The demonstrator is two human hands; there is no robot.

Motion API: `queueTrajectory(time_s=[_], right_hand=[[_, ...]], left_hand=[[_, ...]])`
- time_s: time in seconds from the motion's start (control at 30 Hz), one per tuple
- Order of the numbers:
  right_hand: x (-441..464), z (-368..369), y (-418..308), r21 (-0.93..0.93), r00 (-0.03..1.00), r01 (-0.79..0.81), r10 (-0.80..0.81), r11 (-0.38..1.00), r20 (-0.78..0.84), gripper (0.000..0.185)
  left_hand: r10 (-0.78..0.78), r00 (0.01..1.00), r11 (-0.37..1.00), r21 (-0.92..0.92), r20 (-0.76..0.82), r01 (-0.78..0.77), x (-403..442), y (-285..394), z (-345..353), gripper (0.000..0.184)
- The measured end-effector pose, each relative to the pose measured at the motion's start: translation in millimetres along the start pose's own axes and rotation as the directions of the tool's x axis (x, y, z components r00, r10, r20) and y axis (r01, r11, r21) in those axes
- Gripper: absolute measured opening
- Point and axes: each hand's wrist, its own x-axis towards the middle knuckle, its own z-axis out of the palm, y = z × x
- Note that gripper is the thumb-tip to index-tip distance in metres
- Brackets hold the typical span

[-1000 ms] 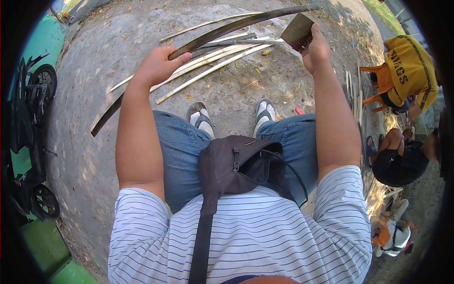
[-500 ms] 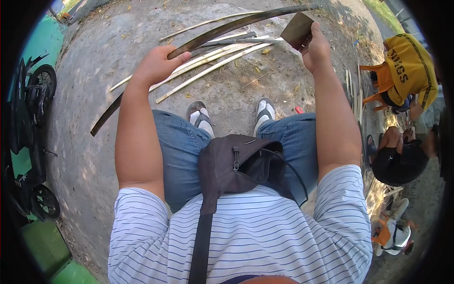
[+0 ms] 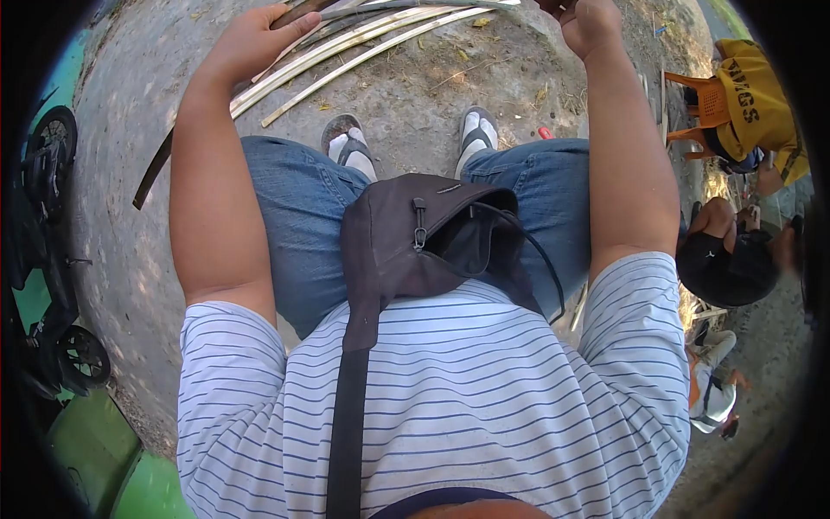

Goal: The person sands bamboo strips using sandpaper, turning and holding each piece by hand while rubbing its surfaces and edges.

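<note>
My left hand (image 3: 258,41), at the upper left, is closed around a long dark strip (image 3: 154,171) that looks like split bamboo. The strip's lower end shows left of my forearm; its far part is cut off by the top edge. At the upper right, my right hand (image 3: 591,24) has curled fingers, partly outside the view. The flat brown square piece it gripped half a second ago is out of frame now. Pale thin strips (image 3: 354,60) lie on the ground between my hands, beyond my feet.
A black bag (image 3: 424,238) lies across my lap. Parked at the left is a motorcycle (image 3: 56,164), with green panels (image 3: 95,441) below it. Several people sit at the right, one in a yellow shirt (image 3: 756,108) on an orange chair (image 3: 711,102). A small red object (image 3: 545,132) lies near my right foot.
The view has tilted down, so both hands sit higher, at the top edge. The square piece and the strip's far end have left the picture. My hands are slightly farther apart.
</note>
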Motion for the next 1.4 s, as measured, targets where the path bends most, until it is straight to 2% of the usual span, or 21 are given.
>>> queueTrajectory(time_s=[0.3,0.6,0.7,0.93,1.4], right_hand=[[2.5,-0.2,2.2,0.051,1.000,0.005,-0.006,0.999,0.019,0.041],[-3.2,4.1,-1.9,0.001,0.999,0.019,-0.019,1.000,-0.026,0.040],[2.4,-1.8,1.3,0.002,0.999,0.027,-0.027,1.000,0.043,0.040],[0.3,-1.0,-0.8,-0.015,0.999,0.024,-0.024,1.000,0.034,0.039],[1.0,-1.3,2.3,0.010,0.999,0.041,-0.041,0.999,0.036,0.042]], left_hand=[[0.005,1.000,1.000,0.001,-0.001,-0.005,1.0,-5.3,1.8,0.061],[0.015,1.000,0.999,0.030,-0.008,-0.014,2.5,-8.6,3.8,0.058],[-0.025,0.999,0.999,0.031,0.034,0.024,5.6,-10.0,0.9,0.058],[-0.013,1.000,1.000,-0.007,0.014,0.013,1.3,-6.0,3.7,0.058],[-0.025,0.999,0.999,0.035,0.033,0.024,4.4,-8.5,2.5,0.060]])
